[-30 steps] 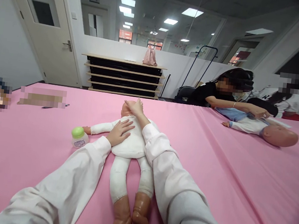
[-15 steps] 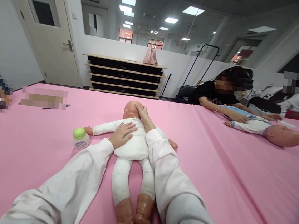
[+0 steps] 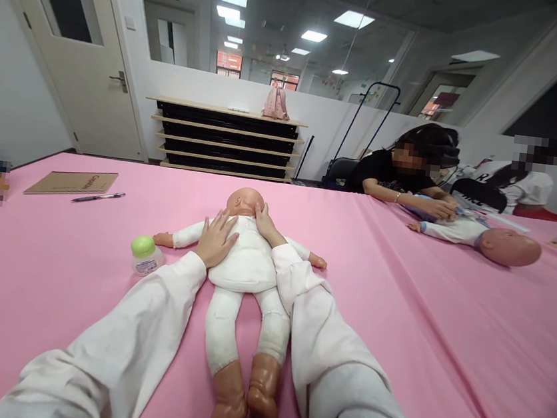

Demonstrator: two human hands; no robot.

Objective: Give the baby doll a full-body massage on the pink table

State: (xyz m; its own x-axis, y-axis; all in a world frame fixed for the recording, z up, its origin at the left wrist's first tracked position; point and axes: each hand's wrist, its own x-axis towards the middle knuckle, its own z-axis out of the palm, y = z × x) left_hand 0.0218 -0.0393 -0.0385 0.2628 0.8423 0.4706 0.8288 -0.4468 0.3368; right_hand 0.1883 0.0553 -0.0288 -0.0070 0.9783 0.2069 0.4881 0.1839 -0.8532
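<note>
A baby doll (image 3: 245, 259) with a white cloth body and brown plastic head, hands and feet lies stretched out on the pink tablecloth (image 3: 366, 326), head away from me. Its face is hidden from view, though an ear shows. My left hand (image 3: 217, 239) rests flat on the left side of its upper body, fingers spread toward the shoulder. At the right side of the neck and head, my right hand (image 3: 266, 224) lies with fingers extended, touching the doll. A round jar with a green lid (image 3: 145, 255) stands beside the doll's left-side hand.
A brown notebook (image 3: 71, 183) and a pen (image 3: 99, 197) lie at the back left. Across the table to the right, a person in black (image 3: 386, 174) handles another doll (image 3: 508, 246). Stacked shelving (image 3: 226, 139) stands by the wall.
My left hand has slid up the doll's body toward the shoulder. My right hand has come down from the head to the side of the neck. The view has shifted slightly.
</note>
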